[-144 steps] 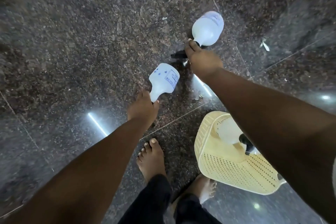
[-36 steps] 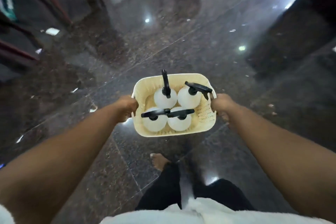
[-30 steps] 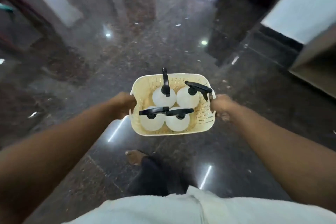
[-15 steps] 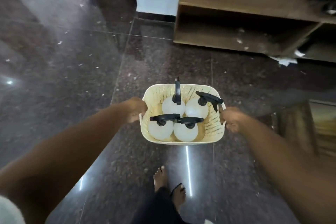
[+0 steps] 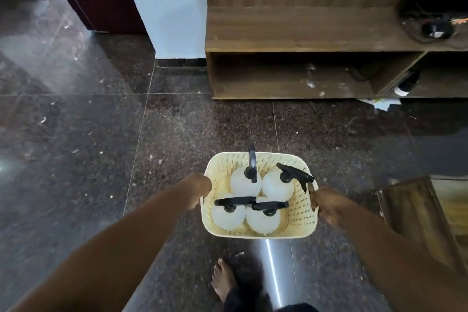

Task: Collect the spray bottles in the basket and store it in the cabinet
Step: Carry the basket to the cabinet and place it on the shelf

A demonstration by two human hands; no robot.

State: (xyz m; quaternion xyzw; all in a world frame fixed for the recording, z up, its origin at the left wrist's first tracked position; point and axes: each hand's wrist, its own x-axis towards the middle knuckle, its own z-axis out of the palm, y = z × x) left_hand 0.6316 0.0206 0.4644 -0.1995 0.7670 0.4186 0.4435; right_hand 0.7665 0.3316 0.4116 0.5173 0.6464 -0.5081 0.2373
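Hands grip opposite sides of a cream plastic basket [image 5: 301,213], the left hand [image 5: 198,191] curled over its left rim and the right hand [image 5: 329,204] closed around the right-side handle, carrying it level above the dark granite floor [image 5: 76,147]. Holding both sides appears meant to keep the load from tipping.

Ahead of the hands, well apart from them, stands the wooden cabinet [image 5: 304,28], its low open shelf [image 5: 278,83] facing the carrier; that bay looks the likely destination, though the basket has not yet reached it. A pale wall column [image 5: 164,7] rises to the left of the cabinet.

Between the hands, four white spray bottles [image 5: 263,220] stand upright inside the basket, packed touching one another so none can topple; their black trigger heads [image 5: 295,173] rise above the rim. Collection therefore looks complete, with storage the step remaining.

Below the basket, nearer the carrier than the hands, one bare foot [image 5: 224,278] shows on the floor.

Compared with half a second earlier, the cabinet fills more of the view and sits squarer ahead, the grip on the basket is unchanged, and one foot shows where two did.
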